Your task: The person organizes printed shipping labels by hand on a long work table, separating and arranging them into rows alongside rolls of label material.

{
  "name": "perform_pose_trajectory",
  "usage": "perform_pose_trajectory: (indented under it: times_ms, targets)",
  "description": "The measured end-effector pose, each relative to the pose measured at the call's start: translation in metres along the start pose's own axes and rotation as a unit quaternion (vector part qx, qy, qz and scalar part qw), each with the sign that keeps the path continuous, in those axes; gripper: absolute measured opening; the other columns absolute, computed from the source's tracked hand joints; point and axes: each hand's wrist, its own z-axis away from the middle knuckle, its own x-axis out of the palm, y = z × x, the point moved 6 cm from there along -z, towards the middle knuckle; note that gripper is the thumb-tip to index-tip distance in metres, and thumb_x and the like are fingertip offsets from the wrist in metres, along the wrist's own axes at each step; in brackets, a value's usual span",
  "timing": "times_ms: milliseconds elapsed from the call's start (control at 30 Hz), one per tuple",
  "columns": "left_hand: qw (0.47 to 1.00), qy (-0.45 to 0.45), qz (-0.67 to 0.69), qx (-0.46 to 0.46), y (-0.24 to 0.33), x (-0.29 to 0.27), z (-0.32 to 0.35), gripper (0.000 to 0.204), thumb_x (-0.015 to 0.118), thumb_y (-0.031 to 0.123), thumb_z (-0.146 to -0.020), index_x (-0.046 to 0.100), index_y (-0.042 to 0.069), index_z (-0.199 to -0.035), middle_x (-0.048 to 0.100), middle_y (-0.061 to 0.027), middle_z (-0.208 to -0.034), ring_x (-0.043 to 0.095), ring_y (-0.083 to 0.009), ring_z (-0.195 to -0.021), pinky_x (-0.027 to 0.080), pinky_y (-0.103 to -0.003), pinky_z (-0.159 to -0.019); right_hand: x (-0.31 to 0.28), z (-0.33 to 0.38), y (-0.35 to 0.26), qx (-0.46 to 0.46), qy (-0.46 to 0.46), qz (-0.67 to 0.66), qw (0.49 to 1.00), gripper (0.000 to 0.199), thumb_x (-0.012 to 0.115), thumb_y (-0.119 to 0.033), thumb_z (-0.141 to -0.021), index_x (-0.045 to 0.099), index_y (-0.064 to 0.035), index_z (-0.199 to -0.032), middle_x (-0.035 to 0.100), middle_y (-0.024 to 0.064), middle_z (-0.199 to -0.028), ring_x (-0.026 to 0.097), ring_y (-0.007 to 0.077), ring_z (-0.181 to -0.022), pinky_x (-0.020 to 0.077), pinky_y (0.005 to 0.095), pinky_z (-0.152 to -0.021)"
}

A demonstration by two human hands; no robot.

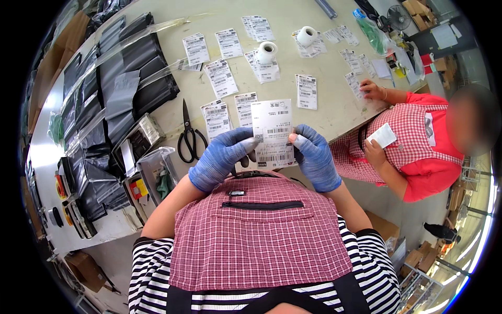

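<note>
Both my hands wear blue knit gloves. Between them, over the table's near edge, I hold up a white printed shipping label. My left hand pinches its left side, thumb on the front. My right hand grips its right side, with a bare fingertip showing through the glove. Just beyond lie more labels in small piles, one stack near my left hand and another partly behind the held label. Black-handled scissors rest on the table to the left of my left hand.
Black plastic mailing bags cover the table's left part. A clear bin stands near its front edge. Two white rolls sit on label stacks farther back. At right, a co-worker in a checked apron reaches toward labels.
</note>
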Motion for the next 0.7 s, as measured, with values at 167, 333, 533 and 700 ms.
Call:
perform_pose_trajectory:
  times_ms: [167,333,533,700]
  targets:
    - [0.996,0.030,0.072,0.041,-0.002,-0.002,0.013,0.035,0.068,0.030,-0.086,0.062,0.001,-0.104,0.065,-0.0058,-0.077,0.061,-0.0096,-0.067,0.048,-0.020,-0.058,0.034,0.016,-0.010,-0.035,-0.075,0.067,0.994,0.027,0.063,-0.021,-0.091,0.062,0.0016,-0.105,0.064,0.0050,-0.093,0.057,0.0079,-0.082,0.0488,0.0216,-0.071]
    - [0.993,0.051,0.051,0.089,0.010,-0.013,0.018,0.039,0.071,0.027,-0.082,0.062,0.000,-0.108,0.065,-0.0049,-0.080,0.059,-0.0095,-0.063,0.047,-0.021,-0.055,0.032,0.016,-0.021,-0.056,-0.112,0.138,0.982,0.029,0.067,-0.015,-0.087,0.061,0.0039,-0.108,0.066,0.0068,-0.091,0.061,0.0098,-0.082,0.0502,0.0221,-0.074]
    - [0.998,0.016,0.006,0.057,0.023,-0.025,0.024,0.031,0.073,0.017,-0.081,0.066,-0.002,-0.104,0.064,-0.0041,-0.075,0.056,-0.0093,-0.058,0.044,-0.020,-0.051,0.019,0.007,-0.052,-0.133,-0.062,0.114,0.983,0.036,0.066,-0.017,-0.088,0.058,0.0023,-0.116,0.065,0.0074,-0.093,0.062,0.0108,-0.079,0.0508,0.0241,-0.070]
    - [0.988,0.042,0.127,0.076,0.017,-0.013,0.026,0.032,0.073,0.017,-0.082,0.065,-0.002,-0.105,0.064,-0.0050,-0.075,0.058,-0.0085,-0.060,0.047,-0.021,-0.052,0.029,0.011,-0.049,-0.123,-0.032,-0.094,0.987,0.036,0.067,-0.020,-0.089,0.058,0.0006,-0.116,0.065,0.0069,-0.094,0.064,0.0128,-0.082,0.0511,0.0253,-0.071]
